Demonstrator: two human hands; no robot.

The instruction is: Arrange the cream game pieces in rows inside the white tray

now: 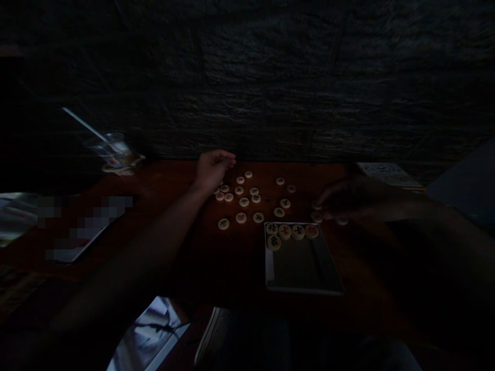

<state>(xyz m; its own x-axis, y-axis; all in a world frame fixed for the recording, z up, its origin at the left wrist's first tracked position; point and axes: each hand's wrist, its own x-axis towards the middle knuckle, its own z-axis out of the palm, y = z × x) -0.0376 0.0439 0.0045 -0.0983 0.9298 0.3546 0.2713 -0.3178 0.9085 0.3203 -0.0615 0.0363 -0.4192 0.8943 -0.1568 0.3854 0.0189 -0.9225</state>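
Head view, very dim. A dark wood bench (240, 268) fills the lower frame. A shallow grey tray (301, 265) sits at 5 o'clock from ctr. Five round tray discs (285, 232) lie along its far edge; the rest shows bare.

The person's left hand (212, 170) hovers at 11 o'clock of the tray, fingers loosely curled in. Can't tell if they hold anything. The right hand (340, 201) is in shadow at 1 o'clock of the tray, fingertips down on discs, grip unclear.

A cup w/ straw (112, 149) stands at 10 o'clock.

The loose discs (244, 202) are scattered btwn the hands. They look small, light, hard & smooth, prob. best pinched by the rim.
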